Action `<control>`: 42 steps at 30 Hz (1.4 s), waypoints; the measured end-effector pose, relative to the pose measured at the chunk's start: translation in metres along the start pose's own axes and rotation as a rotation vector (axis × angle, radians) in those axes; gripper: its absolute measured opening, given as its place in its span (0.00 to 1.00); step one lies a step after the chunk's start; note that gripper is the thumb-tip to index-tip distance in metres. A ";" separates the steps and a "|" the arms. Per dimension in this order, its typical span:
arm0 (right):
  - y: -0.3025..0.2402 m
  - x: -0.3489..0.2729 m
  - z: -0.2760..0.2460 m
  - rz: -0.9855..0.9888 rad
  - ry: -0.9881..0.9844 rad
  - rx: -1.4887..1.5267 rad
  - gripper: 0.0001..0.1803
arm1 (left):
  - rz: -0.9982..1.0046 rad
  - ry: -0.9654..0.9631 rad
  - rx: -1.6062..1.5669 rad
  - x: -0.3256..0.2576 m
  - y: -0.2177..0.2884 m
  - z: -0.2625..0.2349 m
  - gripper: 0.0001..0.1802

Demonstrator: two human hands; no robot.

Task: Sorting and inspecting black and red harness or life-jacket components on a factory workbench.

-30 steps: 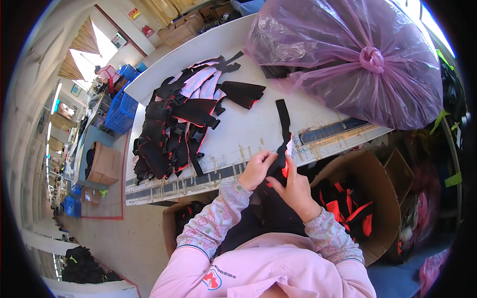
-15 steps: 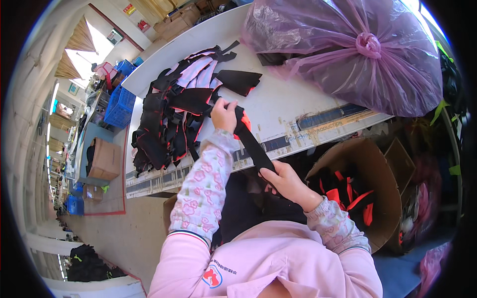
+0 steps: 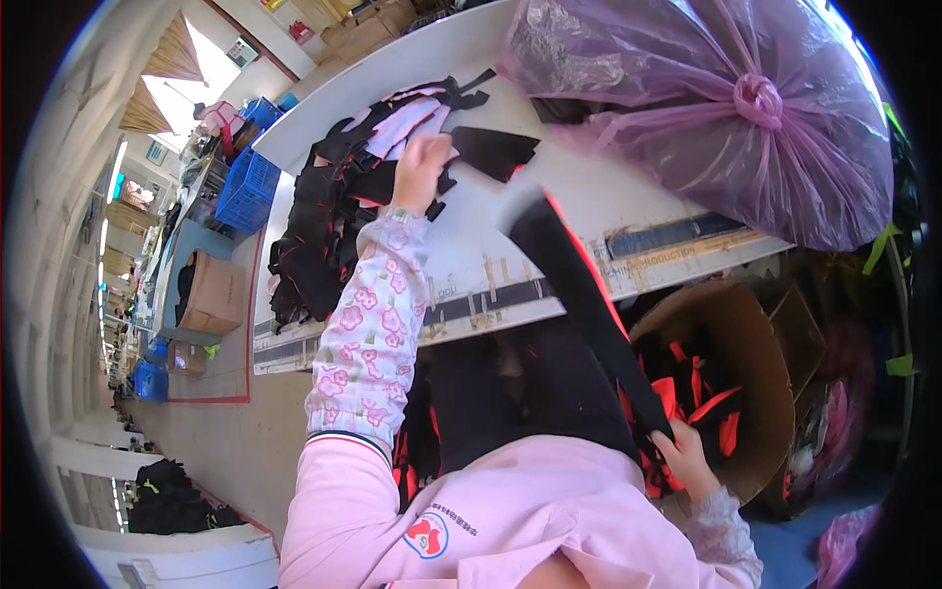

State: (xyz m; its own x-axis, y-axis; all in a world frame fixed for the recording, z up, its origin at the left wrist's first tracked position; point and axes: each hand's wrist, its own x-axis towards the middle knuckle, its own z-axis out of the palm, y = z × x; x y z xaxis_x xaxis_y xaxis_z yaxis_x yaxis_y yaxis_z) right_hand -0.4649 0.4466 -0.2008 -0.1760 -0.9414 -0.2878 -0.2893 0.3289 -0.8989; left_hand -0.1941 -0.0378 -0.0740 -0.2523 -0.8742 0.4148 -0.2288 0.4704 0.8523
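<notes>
My right hand [image 3: 685,459] grips the lower end of a long black fabric strip [image 3: 589,294] with an orange-red edge. The strip slants up and leftward over the table's front edge, its far end blurred. Beyond it, my left hand [image 3: 420,175] hovers at the right side of a heap of black fabric pieces [image 3: 319,211] with orange-red edges; its fingers are smeared by motion. Pale pink-white pieces [image 3: 407,123] lie at the heap's top. One wide black piece [image 3: 493,152] lies flat just right of my left hand.
A large tied purple plastic bag [image 3: 687,108] covers the right of the white table [image 3: 471,231]. Below, at right, an open cardboard box [image 3: 760,363] holds black and orange-red strips. Blue crates [image 3: 248,187] and a cardboard carton [image 3: 213,292] stand to the left.
My right hand has drawn the strip down and right toward the box. The left hand has let go of the strip's upper end and moved up and left to the heap.
</notes>
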 end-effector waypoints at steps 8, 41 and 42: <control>0.108 -0.048 -0.002 0.610 -0.444 -0.306 0.21 | -1.088 0.264 -0.153 -0.054 -0.158 -0.056 0.31; -0.113 0.209 0.090 -0.279 -0.052 -0.185 0.11 | 0.017 -0.172 0.431 -0.253 -0.032 0.106 0.18; -0.112 0.207 0.101 -0.485 0.143 -0.286 0.10 | 0.021 -0.105 0.310 -0.252 -0.039 0.107 0.15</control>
State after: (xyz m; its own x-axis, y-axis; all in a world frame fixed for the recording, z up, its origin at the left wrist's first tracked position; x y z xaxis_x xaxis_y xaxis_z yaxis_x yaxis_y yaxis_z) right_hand -0.3744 0.2074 -0.1932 -0.0791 -0.9766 0.1999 -0.6080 -0.1117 -0.7861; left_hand -0.2222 0.1773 -0.2462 -0.3520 -0.8543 0.3825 -0.4936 0.5166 0.6997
